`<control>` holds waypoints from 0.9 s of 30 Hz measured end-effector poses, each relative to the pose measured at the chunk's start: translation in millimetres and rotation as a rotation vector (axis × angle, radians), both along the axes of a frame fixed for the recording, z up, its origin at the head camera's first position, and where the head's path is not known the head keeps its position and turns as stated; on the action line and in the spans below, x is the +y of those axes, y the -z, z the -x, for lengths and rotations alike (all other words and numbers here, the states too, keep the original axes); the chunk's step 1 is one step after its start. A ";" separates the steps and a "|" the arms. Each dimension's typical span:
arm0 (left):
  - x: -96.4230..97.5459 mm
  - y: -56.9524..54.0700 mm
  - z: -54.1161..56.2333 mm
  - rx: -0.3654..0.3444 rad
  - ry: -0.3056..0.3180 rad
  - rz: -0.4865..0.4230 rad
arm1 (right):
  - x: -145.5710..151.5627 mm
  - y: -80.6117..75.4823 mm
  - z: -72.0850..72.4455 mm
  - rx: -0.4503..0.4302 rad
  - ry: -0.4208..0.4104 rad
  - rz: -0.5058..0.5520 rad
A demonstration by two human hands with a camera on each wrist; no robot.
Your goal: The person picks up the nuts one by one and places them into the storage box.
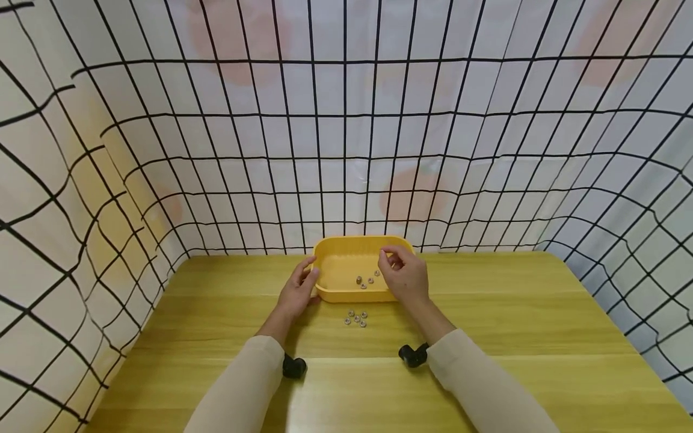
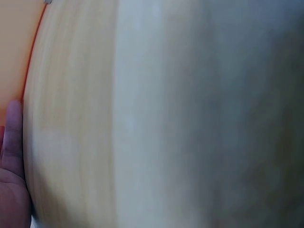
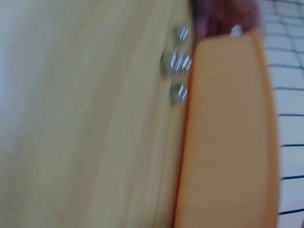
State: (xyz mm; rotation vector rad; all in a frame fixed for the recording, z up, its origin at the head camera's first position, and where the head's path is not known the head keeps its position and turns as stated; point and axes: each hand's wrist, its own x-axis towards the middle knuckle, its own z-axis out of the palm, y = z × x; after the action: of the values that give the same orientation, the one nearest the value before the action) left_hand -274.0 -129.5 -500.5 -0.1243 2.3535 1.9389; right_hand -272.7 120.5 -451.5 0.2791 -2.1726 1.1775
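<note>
Several small metal nuts (image 1: 363, 287) lie in a yellow plastic tray (image 1: 346, 296), and several more nuts (image 1: 357, 319) sit grouped on the table before it. My left hand (image 1: 295, 294) rests against the tray's left end; in the left wrist view, a finger (image 2: 14, 137) lies along the tray's side. Over the tray's right part is my right hand (image 1: 405, 273), its thumb and forefinger brought together. Whether something is between those fingertips is too small to tell. The right wrist view is blurred and shows nuts (image 3: 178, 91) beside the tray's wall (image 3: 228, 133).
The wooden table (image 1: 487, 337) ends at a black wire mesh (image 1: 346, 138) backed by pale cloth, which also closes off both sides. Dark wrist-worn devices (image 1: 413, 356) hang under both sleeves, just above the tabletop.
</note>
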 end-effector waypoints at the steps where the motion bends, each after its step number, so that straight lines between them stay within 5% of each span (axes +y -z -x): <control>1: 0.1 -0.1 -0.2 -0.001 0.002 0.000 | 0.5 -1.2 -5.9 -0.032 0.008 0.024; 12: -0.3 1.5 1.5 0.000 0.008 -0.001 | 10.6 -6.0 -53.9 -0.309 -0.021 0.198; 21: -0.2 -0.4 -0.1 -0.004 0.001 -0.011 | 12.8 10.5 -64.9 -0.615 -0.126 0.123; 27: -0.9 -1.6 -0.1 -0.009 -0.001 -0.007 | 11.1 24.3 -68.4 -0.676 -0.161 0.095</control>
State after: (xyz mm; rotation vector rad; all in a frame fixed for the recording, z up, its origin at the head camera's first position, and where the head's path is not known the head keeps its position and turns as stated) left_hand -273.9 -130.4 -498.9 -0.1337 2.3414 1.9426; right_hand -204.3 131.5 -475.8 0.0059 -2.6872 1.6366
